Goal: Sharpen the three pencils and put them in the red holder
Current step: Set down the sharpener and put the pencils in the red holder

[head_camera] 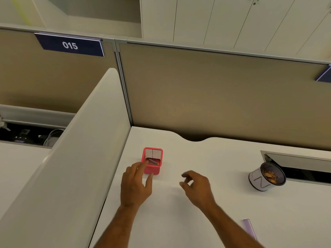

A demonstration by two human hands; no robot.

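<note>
Red holder (152, 161) stands on the table (206, 212), far left. Pencils (153, 161) lie inside it; I cannot count them. Left hand (135, 185) touches the holder's near side, fingers relaxed, holding nothing. Right hand (196, 187) hovers beside, loosely curled, empty. Shavings fill the mesh cup (266, 177). I judge the task nearly finished.

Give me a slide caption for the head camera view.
Left hand touches the red holder with pencils inside; right hand hovers empty.

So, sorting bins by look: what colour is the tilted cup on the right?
White with a dark mesh inside, the cup, seen in the head view.
</note>
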